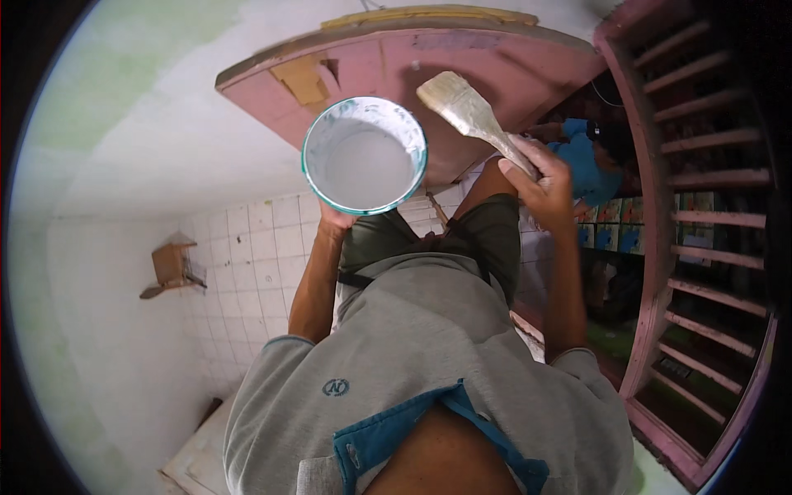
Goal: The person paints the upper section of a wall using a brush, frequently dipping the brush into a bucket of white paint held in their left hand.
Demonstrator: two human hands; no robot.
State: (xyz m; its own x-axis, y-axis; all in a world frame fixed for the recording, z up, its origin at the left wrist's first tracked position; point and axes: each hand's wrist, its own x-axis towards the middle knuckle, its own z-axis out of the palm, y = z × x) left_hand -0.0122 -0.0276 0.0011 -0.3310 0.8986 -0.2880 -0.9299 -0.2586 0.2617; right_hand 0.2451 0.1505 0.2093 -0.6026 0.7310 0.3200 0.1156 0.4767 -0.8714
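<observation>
My left hand [337, 218] is mostly hidden beneath a round paint container [365, 162] with a green rim, which it holds up. Whitish paint lies inside, and smears coat the inner wall. In my right hand [544, 182] is the handle of a wide, flat paintbrush [461, 106], coated in pale paint. Its bristles point up and to the left, to the right of the container and apart from it.
A pink door [458, 59] stands ahead. White walls with pale green patches [142, 80] run along the left. A wooden chair [170, 265] stands on the tiled floor [266, 247]. Pink slatted window bars [656, 204] are at right; beyond them a person in blue [585, 162] is low down.
</observation>
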